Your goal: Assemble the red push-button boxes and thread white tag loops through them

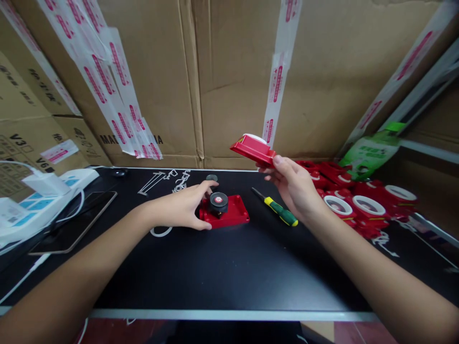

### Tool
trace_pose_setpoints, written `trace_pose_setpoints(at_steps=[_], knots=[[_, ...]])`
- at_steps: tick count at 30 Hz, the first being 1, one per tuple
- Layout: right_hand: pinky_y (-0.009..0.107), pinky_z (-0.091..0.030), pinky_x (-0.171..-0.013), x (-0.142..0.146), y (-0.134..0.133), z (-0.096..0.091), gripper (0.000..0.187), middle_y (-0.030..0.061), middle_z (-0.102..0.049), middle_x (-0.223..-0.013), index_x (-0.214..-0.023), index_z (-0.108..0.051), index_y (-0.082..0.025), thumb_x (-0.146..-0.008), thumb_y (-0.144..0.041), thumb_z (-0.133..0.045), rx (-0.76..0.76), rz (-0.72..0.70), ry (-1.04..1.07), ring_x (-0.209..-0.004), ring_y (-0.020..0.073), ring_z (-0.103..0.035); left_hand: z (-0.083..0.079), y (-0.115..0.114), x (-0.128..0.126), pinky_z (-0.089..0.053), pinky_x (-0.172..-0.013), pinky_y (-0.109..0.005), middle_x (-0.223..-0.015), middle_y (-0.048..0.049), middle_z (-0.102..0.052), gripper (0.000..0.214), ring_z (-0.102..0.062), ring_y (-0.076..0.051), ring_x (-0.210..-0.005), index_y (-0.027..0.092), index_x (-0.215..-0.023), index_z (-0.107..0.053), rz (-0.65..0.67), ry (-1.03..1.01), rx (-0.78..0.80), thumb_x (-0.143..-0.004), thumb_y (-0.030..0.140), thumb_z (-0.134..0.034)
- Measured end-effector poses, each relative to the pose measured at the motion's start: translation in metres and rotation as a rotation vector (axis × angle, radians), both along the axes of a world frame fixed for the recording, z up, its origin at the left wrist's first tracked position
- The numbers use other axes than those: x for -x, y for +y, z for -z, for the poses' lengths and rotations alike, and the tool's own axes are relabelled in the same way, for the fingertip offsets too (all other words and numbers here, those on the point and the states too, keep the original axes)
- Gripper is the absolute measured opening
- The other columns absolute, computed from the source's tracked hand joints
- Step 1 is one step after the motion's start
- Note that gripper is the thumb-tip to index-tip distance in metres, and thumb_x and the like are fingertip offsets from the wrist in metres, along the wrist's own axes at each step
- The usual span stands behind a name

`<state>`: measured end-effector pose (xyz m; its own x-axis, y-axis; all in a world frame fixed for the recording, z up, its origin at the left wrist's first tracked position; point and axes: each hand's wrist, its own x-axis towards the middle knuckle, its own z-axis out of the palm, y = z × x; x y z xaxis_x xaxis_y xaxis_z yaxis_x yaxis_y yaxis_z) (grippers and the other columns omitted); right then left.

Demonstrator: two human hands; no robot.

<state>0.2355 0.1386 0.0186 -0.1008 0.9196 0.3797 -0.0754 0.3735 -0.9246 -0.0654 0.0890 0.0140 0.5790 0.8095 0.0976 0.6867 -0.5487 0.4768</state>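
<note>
My left hand (pixel 184 208) rests on the black table (pixel 222 272) and grips the left side of a red plastic base (pixel 225 213) that carries a black round knob (pixel 218 201). My right hand (pixel 292 184) is raised above the table, fingers pinched on the edge of a red cover piece (pixel 254 149) with a white ring on its far side. A green and yellow screwdriver (pixel 278 209) lies on the table between the red base and my right hand.
A pile of red housings with white rings (pixel 358 200) lies at the right. A phone (pixel 77 220) and a white power strip (pixel 43 196) lie at the left. Taped cardboard boxes (pixel 222 81) wall the back. A green packet (pixel 373 150) leans at right.
</note>
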Motion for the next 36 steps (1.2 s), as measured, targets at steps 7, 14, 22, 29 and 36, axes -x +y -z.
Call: trace_pose_setpoints(at_steps=[7,14,22,29,36], knots=[[0.034,-0.060,-0.085,0.000,-0.005,-0.002,0.039,0.0054,-0.076,-0.100,-0.094,-0.072,-0.023,-0.081,-0.058,-0.085,-0.034,-0.062,0.012,-0.096,0.0211,-0.072,-0.001,-0.007,-0.010,-0.057,-0.105,-0.048,-0.144,-0.0195,-0.065,0.095,-0.069,-0.037,-0.127,0.021,-0.155,-0.043,0.064,0.014,0.029,-0.074,0.038,-0.089],[0.038,-0.059,-0.098,-0.003,-0.011,-0.007,0.039,0.0045,-0.079,-0.107,-0.096,-0.070,-0.024,-0.078,-0.052,-0.091,-0.104,-0.070,-0.105,-0.105,0.0232,-0.074,-0.008,-0.001,-0.005,-0.057,-0.107,-0.045,-0.142,-0.0141,-0.065,0.065,-0.068,-0.029,-0.127,0.024,-0.139,-0.058,0.063,-0.130,0.041,-0.086,0.051,-0.083],[0.034,-0.060,-0.089,0.000,-0.010,-0.005,0.042,0.0050,-0.080,-0.103,-0.094,-0.070,-0.022,-0.077,-0.053,-0.091,-0.120,-0.082,-0.122,-0.099,0.0225,-0.075,-0.010,0.000,-0.006,-0.056,-0.108,-0.044,-0.138,-0.0109,-0.065,0.054,-0.066,-0.028,-0.122,0.024,-0.134,-0.063,0.080,-0.104,-0.077,-0.090,0.053,-0.078],[0.035,-0.058,-0.087,0.000,-0.012,-0.005,0.042,0.0048,-0.080,-0.103,-0.096,-0.070,-0.023,-0.076,-0.054,-0.091,-0.115,-0.085,-0.152,-0.096,0.0226,-0.073,-0.013,0.000,-0.006,-0.055,-0.107,-0.044,-0.135,-0.0097,-0.066,0.046,-0.066,-0.028,-0.121,0.024,-0.127,-0.066,0.083,-0.067,-0.120,-0.092,0.051,-0.077],[0.039,-0.056,-0.090,-0.002,-0.014,-0.002,0.046,0.0061,-0.078,-0.110,-0.107,-0.071,-0.023,-0.077,-0.052,-0.091,-0.173,-0.075,-0.329,-0.095,0.0240,-0.072,-0.020,-0.004,-0.006,-0.051,-0.114,-0.046,-0.146,-0.0101,-0.062,0.048,-0.062,-0.031,-0.133,0.025,-0.133,-0.065,0.087,-0.047,-0.123,-0.092,0.050,-0.075]])
